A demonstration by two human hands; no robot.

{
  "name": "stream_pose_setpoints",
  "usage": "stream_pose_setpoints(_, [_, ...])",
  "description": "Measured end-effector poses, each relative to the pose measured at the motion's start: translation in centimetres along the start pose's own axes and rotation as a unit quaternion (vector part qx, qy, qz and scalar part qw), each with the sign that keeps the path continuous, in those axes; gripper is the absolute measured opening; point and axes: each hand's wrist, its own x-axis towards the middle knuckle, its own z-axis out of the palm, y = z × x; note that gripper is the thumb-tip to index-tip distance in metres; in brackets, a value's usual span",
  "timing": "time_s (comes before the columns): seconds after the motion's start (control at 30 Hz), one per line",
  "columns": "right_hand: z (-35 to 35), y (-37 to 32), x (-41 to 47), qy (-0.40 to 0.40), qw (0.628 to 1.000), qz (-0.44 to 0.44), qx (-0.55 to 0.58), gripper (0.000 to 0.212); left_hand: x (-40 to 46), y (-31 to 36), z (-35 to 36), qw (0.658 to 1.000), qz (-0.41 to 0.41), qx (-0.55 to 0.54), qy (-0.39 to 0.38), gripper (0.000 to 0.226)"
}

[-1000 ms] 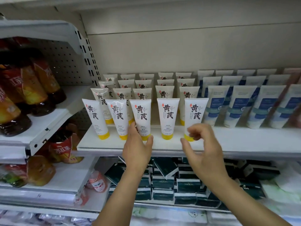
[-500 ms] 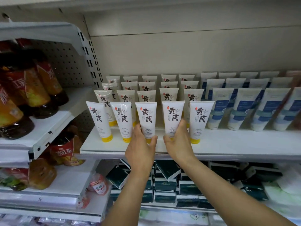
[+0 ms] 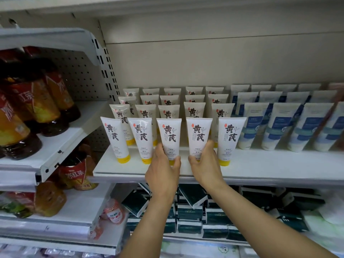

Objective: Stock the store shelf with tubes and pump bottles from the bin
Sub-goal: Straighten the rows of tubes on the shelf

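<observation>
Two tubes in the front row of a white shelf [image 3: 260,164] are being gripped at once: the left hand [image 3: 163,172] wraps the base of the third tube [image 3: 169,135], and the right hand [image 3: 205,164] wraps the base of the fourth tube [image 3: 198,135], both standing cap-down. Their yellow caps are mostly hidden behind fingers and thumbs. Five white tubes with black lettering make up that front row; behind it stand three more rows of five (the rearmost showing only their crimped tops). Beside them to the right stand blue-labelled tubes [image 3: 283,125], the last column cut off by the frame edge, so their count cannot be told. Dark boxes [image 3: 189,211] fill the shelf below, partly blocked by both forearms. Drink bottles [image 3: 37,101] on the left are blurred.
</observation>
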Motion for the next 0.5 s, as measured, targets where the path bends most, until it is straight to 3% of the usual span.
stream_pose_setpoints(0.17, [-0.3,0.1,-0.3,-0.016,1.000,-0.004,0.014,0.043,0.0,-0.3,-0.2,1.000,0.005,-0.011,-0.007,0.053])
stream_pose_setpoints(0.5, [-2.3,0.7,-3.8,-0.043,0.998,-0.034,0.019,0.078,-2.1,-1.8,-2.2,0.998,0.047,-0.048,-0.010,0.062])
